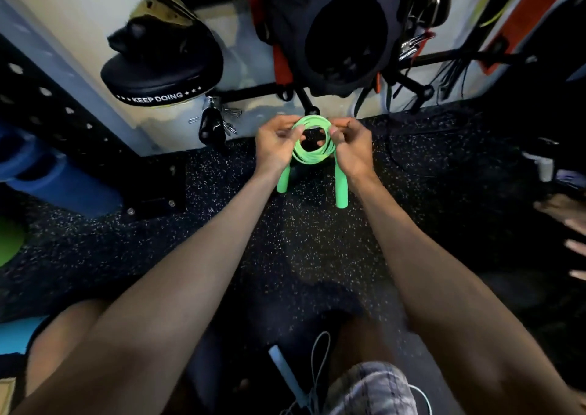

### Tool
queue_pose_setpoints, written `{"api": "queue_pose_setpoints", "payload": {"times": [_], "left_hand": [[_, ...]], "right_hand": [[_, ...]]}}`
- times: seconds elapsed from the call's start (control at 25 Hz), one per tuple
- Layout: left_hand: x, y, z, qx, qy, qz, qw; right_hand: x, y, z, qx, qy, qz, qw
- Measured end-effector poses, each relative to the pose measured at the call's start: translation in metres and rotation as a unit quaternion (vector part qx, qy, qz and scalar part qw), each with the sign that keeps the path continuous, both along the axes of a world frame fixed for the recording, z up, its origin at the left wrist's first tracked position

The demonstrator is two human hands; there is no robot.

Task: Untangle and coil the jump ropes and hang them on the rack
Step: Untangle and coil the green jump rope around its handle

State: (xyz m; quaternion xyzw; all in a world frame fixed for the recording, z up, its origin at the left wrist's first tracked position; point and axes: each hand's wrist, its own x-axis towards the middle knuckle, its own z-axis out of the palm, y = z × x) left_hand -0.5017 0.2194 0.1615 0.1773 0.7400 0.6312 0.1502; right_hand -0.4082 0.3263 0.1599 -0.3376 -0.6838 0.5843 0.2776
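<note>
A green jump rope [312, 156] is wound into a small coil and held up in front of me, just below the black rack peg [309, 104]. My left hand [274, 148] grips the coil's left side and my right hand [352, 148] pinches its right side. The rope's two green handles [341, 189] hang down under my hands. A second rope with a pale blue handle [285, 370] and a thin grey cord lies on the floor between my legs.
On the black wall rack [444, 56] hang a black pad lettered KEEP DOING [161, 66], a dark round pad, straps and clips. A black perforated upright stands at left, blue rollers beside it. Another person's fingers [570, 224] show at the right edge. The floor is speckled rubber.
</note>
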Motion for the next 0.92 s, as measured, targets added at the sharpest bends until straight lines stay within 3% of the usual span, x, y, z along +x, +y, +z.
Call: {"api": "queue_pose_setpoints", "payload": {"times": [0.16,0.36,0.48,0.6,0.68,0.8,0.92], "left_hand": [[-0.036,0.037,-0.026,-0.021,0.033,0.037,0.999],[-0.061,0.058,-0.054,-0.041,0.136,0.061,0.988],[-0.075,0.065,-0.073,-0.051,0.201,0.089,0.974],[-0.090,0.068,-0.078,-0.088,0.278,0.072,0.954],[-0.102,0.069,-0.080,-0.169,0.299,0.016,0.939],[-0.131,0.075,-0.089,-0.335,0.297,-0.102,0.889],[-0.160,0.088,-0.099,-0.413,0.274,-0.178,0.850]], "right_hand": [[-0.040,0.025,-0.027,0.037,0.031,-0.060,0.997],[-0.069,0.034,-0.055,0.154,0.058,-0.110,0.980],[-0.077,0.038,-0.079,0.207,0.040,-0.088,0.974],[-0.088,0.049,-0.095,0.263,-0.039,-0.060,0.962],[-0.103,0.060,-0.105,0.254,-0.093,-0.002,0.963],[-0.119,0.073,-0.111,0.218,-0.192,0.123,0.949],[-0.122,0.080,-0.107,0.205,-0.240,0.196,0.928]]}}
